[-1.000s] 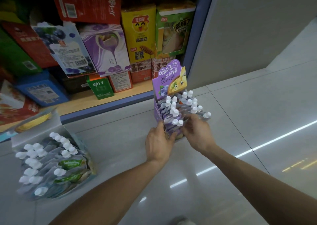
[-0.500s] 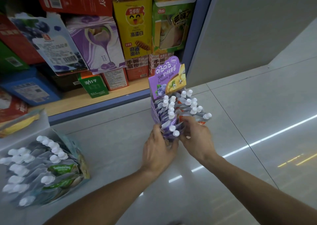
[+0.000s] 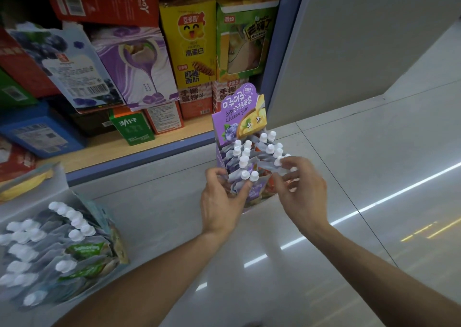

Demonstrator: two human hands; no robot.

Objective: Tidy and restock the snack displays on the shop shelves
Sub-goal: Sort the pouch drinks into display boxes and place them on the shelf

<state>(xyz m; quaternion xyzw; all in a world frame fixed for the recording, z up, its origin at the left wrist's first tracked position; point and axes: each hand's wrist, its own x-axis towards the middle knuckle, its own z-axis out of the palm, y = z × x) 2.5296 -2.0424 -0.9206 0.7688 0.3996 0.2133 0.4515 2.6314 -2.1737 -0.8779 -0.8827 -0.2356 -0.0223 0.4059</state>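
Note:
A purple display box [image 3: 239, 112] labelled "Sip Cheese jam" stands on the grey floor in front of the bottom shelf. It is packed with purple spout pouches [image 3: 245, 163] with white caps. My left hand [image 3: 222, 202] grips the front pouches at the box's near left corner. My right hand [image 3: 303, 189] pinches the pouches on the box's right side, fingertips among the white caps. A second open box of spout pouches [image 3: 62, 246], green-labelled, lies on the floor at the lower left.
The bottom shelf [image 3: 139, 149] holds stacked snack boxes: purple [image 3: 139, 62], yellow [image 3: 190, 42], green [image 3: 245, 39], blue [image 3: 40, 132] and red ones. A grey panel [image 3: 361, 32] rises to the right of the shelf. Glossy floor tiles [image 3: 374, 167] stretch to the right.
Both hands have stayed at the purple box. My right hand has lifted from the front pouches to the right-hand caps, and the view has shifted slightly left.

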